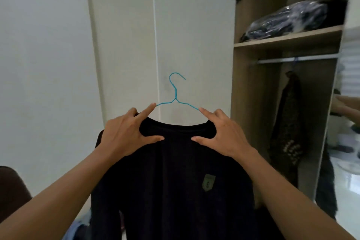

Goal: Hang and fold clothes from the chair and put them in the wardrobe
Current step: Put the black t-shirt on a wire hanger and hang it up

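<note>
Nearby, to the right: an open wood-lined wardrobe compartment, with a metal hanging rail just under a wooden shelf.
On the shelf: a dark bundle wrapped in clear plastic.
On the rail: a dark patterned garment, hanging down the middle of the compartment.
In the way: closed white wardrobe doors stand straight behind the hanger; the open compartment lies off to its right.
Lower left: a dark brown chair back, and a pale blue cloth at the bottom edge.
Room: plain white wall on the left, glossy white floor on the right.
Shirt: the black long-sleeved shirt with a small green badge hangs on a thin blue wire hanger, held up in front of the closed doors.
Fingers: the left hand and the right hand each pinch the neckline, thumb on the front, forefinger stretched along the hanger's arm.
</note>
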Tool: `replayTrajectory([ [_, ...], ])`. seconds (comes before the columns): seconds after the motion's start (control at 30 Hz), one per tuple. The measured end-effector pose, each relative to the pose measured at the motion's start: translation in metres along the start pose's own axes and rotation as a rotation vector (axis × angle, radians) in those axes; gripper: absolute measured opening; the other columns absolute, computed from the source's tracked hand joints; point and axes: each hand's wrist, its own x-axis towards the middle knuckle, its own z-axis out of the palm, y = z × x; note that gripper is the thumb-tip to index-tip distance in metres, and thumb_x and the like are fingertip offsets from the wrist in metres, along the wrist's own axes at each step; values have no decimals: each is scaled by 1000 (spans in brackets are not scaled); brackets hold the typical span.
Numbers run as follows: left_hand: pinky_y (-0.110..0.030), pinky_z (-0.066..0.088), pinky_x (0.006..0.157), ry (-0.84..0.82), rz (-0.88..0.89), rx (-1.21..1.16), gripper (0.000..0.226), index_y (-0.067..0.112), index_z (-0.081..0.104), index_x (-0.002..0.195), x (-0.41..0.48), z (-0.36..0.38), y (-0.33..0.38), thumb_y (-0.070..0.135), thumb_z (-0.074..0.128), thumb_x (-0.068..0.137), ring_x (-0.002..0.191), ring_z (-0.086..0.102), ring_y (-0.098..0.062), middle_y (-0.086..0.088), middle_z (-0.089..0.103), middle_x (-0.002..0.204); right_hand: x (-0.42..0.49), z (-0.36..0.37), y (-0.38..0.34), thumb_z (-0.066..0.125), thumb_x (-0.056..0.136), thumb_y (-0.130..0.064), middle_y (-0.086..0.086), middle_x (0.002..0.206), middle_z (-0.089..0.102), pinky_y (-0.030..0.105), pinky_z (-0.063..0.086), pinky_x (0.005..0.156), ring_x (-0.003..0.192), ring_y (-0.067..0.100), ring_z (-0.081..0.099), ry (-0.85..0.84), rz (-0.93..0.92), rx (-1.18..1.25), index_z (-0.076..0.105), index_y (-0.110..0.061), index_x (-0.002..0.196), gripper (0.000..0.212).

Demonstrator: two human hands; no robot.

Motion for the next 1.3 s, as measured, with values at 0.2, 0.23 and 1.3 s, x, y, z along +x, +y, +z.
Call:
replayTrajectory([
  [0.2, -21, 31, 42, 45, 138, -63, 100, 46, 34, 149, 69, 34, 104, 100, 26, 65, 46, 46, -16, 8, 49, 77, -16, -38, 104, 58, 72, -83, -6, 122, 47, 41, 53, 90, 104, 20, 60, 60, 150, -50, 29, -41, 152, 95],
  [0.23, -21, 31, 41, 53, 151, -65, 99, 46, 35, 149, 80, 38, 118, 100, 26, 66, 47, 47, -16, 8, 49, 76, -15, -41, 120, 57, 72, -83, -7, 123, 46, 41, 53, 90, 106, 19, 59, 60, 165, -56, 29, -42, 152, 94],
  [1.3, -45, 38, 90, 206, 325, 130, 91, 35, 10, 156, 430, 242, 304, 86, 28, 83, 99, 59, -26, -7, 59, 117, 216, 77, 503, 38, 73, -92, 1, 127, 40, 48, 39, 111, 124, 27, 48, 405, 311, 332, 31, -48, 145, 85],
])
